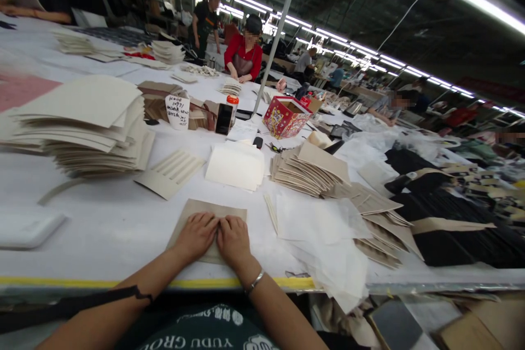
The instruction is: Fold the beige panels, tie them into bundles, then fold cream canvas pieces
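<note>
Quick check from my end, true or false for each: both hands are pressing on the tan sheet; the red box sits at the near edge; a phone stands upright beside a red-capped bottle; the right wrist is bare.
1. Both hands, left hand and right hand, press on the tan sheet. True.
2. The red box sits at the table's near edge. False: it stands far back, past the stacks.
3. A phone stands upright beside a red-capped bottle. True.
4. The right wrist is bare. False: it wears a bracelet.

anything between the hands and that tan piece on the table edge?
No. The left hand and right hand both rest flat on the tan fabric piece, side by side; nothing visible lies between them and it.
</note>
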Tool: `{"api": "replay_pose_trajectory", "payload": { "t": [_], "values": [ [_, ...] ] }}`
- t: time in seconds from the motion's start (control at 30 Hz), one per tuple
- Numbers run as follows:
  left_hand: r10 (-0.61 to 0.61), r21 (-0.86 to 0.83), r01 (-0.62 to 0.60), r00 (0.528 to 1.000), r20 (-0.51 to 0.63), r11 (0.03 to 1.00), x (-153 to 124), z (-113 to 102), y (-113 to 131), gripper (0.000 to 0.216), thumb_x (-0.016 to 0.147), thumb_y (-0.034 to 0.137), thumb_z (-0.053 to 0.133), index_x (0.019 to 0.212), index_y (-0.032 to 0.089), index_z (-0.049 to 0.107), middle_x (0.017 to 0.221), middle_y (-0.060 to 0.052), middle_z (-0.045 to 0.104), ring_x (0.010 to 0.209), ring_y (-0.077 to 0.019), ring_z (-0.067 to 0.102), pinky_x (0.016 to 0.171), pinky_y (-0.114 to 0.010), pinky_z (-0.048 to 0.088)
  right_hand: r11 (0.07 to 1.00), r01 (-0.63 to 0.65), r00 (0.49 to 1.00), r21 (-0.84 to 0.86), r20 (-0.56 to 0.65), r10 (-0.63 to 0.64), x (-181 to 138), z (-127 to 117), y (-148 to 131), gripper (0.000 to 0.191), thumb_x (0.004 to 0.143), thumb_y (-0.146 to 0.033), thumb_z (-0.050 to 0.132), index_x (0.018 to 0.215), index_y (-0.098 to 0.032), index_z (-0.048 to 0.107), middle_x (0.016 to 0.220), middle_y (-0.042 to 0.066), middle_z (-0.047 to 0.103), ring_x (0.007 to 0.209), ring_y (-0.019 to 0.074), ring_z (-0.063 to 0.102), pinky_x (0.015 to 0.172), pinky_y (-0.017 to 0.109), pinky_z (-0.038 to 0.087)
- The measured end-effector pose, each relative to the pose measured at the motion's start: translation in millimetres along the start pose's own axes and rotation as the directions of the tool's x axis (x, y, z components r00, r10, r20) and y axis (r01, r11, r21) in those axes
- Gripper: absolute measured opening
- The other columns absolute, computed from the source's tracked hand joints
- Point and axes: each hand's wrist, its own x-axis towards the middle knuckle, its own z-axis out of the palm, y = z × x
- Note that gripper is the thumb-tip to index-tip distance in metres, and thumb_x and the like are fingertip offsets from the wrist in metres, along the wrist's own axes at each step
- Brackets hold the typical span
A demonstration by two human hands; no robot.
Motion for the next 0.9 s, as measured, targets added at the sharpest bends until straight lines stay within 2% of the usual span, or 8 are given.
{"api": "replay_pose_trajectory", "payload": {
  "t": [0.13, 0.23, 0.4, 0.47, 0.57, 0.67, 0.77, 0.9],
  "values": [
    [-0.124, 0.031, 0.122, 0.991, 0.058, 0.992, 5.3, -5.2, -2.0, 0.025, 0.083, 0.033, 0.052, 0.101, 0.017, 0.061, 0.104, -0.010, 0.059, 0.096, -0.0267, 0.050, 0.082, -0.040, 0.038, 0.996, -0.077, 0.997, -0.047, 0.020, 0.078, 3.2, 2.0, 2.5, 0.012, 0.079, -0.026, 0.055, 0.088, -0.019, 0.056, 0.092, 0.005, 0.055, 0.090, 0.0211, 0.045, 0.079, 0.034, 0.035],
    [-0.207, 0.087, 0.201, 0.976, 0.066, 0.976, 2.8, -16.5, -13.8, 0.030, 0.082, 0.040, 0.053, 0.096, 0.015, 0.062, 0.099, -0.011, 0.059, 0.093, -0.0274, 0.050, 0.078, -0.038, 0.040, 0.986, -0.133, 0.991, -0.100, 0.016, 0.135, 4.1, -1.8, 8.6, 0.013, 0.079, -0.030, 0.056, 0.084, -0.018, 0.055, 0.088, 0.006, 0.055, 0.088, 0.0222, 0.045, 0.076, 0.035, 0.035],
    [-0.333, 0.179, 0.321, 0.942, 0.044, 0.930, -2.5, -32.5, -30.8, 0.029, 0.084, 0.038, 0.046, 0.084, 0.013, 0.062, 0.087, -0.012, 0.058, 0.087, -0.0274, 0.051, 0.072, -0.039, 0.040, 0.971, -0.185, 0.980, -0.154, 0.039, 0.193, 7.4, -11.4, 15.8, 0.016, 0.079, -0.032, 0.057, 0.083, -0.017, 0.056, 0.088, 0.007, 0.055, 0.086, 0.0230, 0.046, 0.075, 0.036, 0.036],
    [-0.300, 0.156, 0.300, 0.954, -0.023, 0.941, -1.9, -29.3, -30.6, 0.025, 0.085, 0.030, 0.043, 0.083, 0.014, 0.063, 0.087, -0.011, 0.060, 0.088, -0.0269, 0.053, 0.076, -0.041, 0.040, 0.974, -0.180, 0.982, -0.136, 0.041, 0.187, 10.3, -11.6, 14.3, 0.014, 0.079, -0.030, 0.056, 0.085, -0.017, 0.057, 0.089, 0.007, 0.056, 0.087, 0.0226, 0.046, 0.076, 0.036, 0.036],
    [-0.112, 0.041, 0.117, 0.986, -0.121, 0.992, 2.4, -8.7, -23.4, 0.028, 0.085, 0.017, 0.038, 0.097, 0.015, 0.063, 0.100, -0.012, 0.062, 0.096, -0.0243, 0.053, 0.087, -0.042, 0.040, 0.993, -0.111, 0.994, -0.044, 0.002, 0.111, 15.5, -3.8, 8.1, 0.015, 0.082, -0.021, 0.053, 0.096, -0.019, 0.057, 0.097, 0.006, 0.057, 0.093, 0.0209, 0.046, 0.082, 0.035, 0.035],
    [0.001, -0.051, -0.006, 0.994, -0.105, 0.999, 8.1, 17.9, -15.7, 0.035, 0.084, 0.014, 0.035, 0.111, 0.014, 0.058, 0.110, -0.012, 0.061, 0.103, -0.0223, 0.053, 0.091, -0.039, 0.042, 0.998, -0.052, 0.998, 0.023, -0.021, 0.053, 20.8, 7.8, 2.4, 0.023, 0.084, -0.015, 0.048, 0.104, -0.021, 0.057, 0.103, 0.006, 0.057, 0.096, 0.0191, 0.046, 0.085, 0.034, 0.034],
    [-0.009, -0.066, 0.006, 0.999, -0.047, 0.998, 11.9, 30.1, -15.6, 0.034, 0.086, 0.021, 0.039, 0.113, 0.012, 0.057, 0.115, -0.013, 0.059, 0.108, -0.0240, 0.051, 0.095, -0.041, 0.041, 0.998, -0.053, 0.999, 0.024, -0.004, 0.053, 25.4, 12.4, 1.4, 0.019, 0.084, -0.017, 0.049, 0.101, -0.021, 0.058, 0.099, 0.005, 0.057, 0.094, 0.0186, 0.046, 0.084, 0.033, 0.034],
    [-0.071, -0.040, 0.070, 0.997, -0.037, 0.997, 12.1, 19.6, -27.9, 0.035, 0.085, 0.031, 0.046, 0.110, 0.010, 0.058, 0.112, -0.015, 0.058, 0.106, -0.0265, 0.051, 0.095, -0.043, 0.042, 0.994, -0.110, 0.994, -0.029, 0.011, 0.110, 28.1, 6.7, 5.8, 0.008, 0.080, -0.024, 0.056, 0.087, -0.019, 0.057, 0.092, 0.005, 0.056, 0.090, 0.0198, 0.045, 0.081, 0.033, 0.035]
  ]
}}
